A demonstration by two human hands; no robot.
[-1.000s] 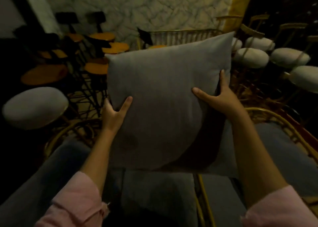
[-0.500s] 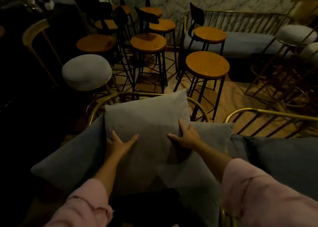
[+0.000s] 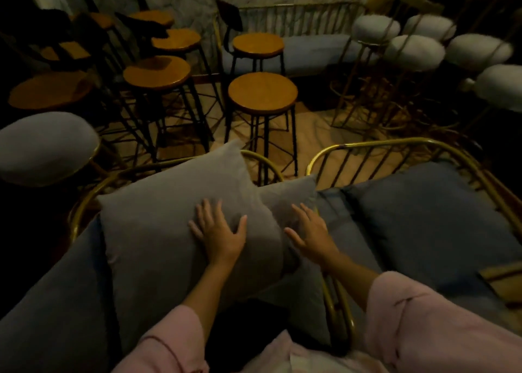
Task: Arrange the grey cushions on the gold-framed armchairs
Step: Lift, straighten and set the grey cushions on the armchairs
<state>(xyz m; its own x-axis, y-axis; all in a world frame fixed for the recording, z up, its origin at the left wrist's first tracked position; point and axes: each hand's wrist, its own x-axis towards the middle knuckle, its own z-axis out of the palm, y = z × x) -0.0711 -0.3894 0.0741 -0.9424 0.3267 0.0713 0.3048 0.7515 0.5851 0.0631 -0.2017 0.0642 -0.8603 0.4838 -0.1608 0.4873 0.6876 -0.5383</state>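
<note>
- The dim room is crowded with round wooden-topped stools on black metal legs (image 3: pixel 262 92) and pale padded stools (image 3: pixel 414 52), with a marble-patterned wall behind.
- Two gold-framed armchairs with dark grey seat pads: the left armchair (image 3: pixel 84 203) carries cushions, while the right armchair (image 3: pixel 375 146) shows none, so that one probably remains.
- A large square grey fabric cushion (image 3: pixel 169 217) leans on the left chair's back; a second grey cushion (image 3: pixel 293 194) is tucked behind it.
- The left hand (image 3: pixel 220 237) lies flat, fingers spread, on the large cushion.
- The right hand (image 3: pixel 310 234), fingers spread, rests on the second cushion.

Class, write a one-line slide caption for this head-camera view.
Both hands, left hand and right hand, rest flat on grey cushions in a gold-framed armchair.
</note>
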